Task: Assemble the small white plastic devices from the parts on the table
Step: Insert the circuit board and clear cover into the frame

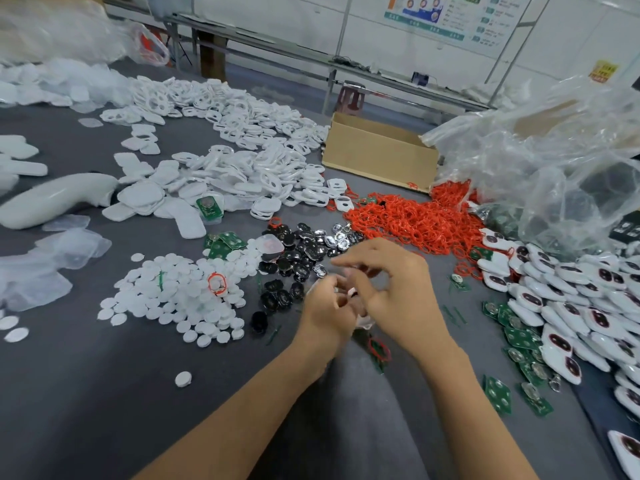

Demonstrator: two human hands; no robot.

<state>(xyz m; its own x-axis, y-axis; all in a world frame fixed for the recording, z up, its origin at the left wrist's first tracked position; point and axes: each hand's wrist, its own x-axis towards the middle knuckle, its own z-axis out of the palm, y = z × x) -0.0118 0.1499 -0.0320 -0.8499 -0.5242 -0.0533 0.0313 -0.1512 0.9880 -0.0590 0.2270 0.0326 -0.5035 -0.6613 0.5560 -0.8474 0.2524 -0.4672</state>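
A grey felt-covered table (pixel 104 393) carries green circuit boards (pixel 498 396), a heap of white round discs (pixel 180 296), glossy black parts (pixel 298 258), red rubber rings (pixel 415 216) and white plastic shells (pixel 249 140). Beyond these are a cardboard box (pixel 377 154) and a wall poster (pixel 450 15). Above the table's near middle, the left hand (pixel 325 313) and right hand (pixel 391 289) meet, fingers curled round a blurred small white plastic device (pixel 351 292).

This is a factory assembly workshop. A grey work table (pixel 104 393) is heaped with bulk parts in sorted piles (white plastic shells (pixel 242 133) far left, red rings (pixel 415 216) and green circuit boards (pixel 498 398) right). A cardboard box (pixel 377 157) and clear plastic bags (pixel 554 161) sit far right, with a long bench (pixel 294 51) and a wall chart (pixel 446 15) beyond.
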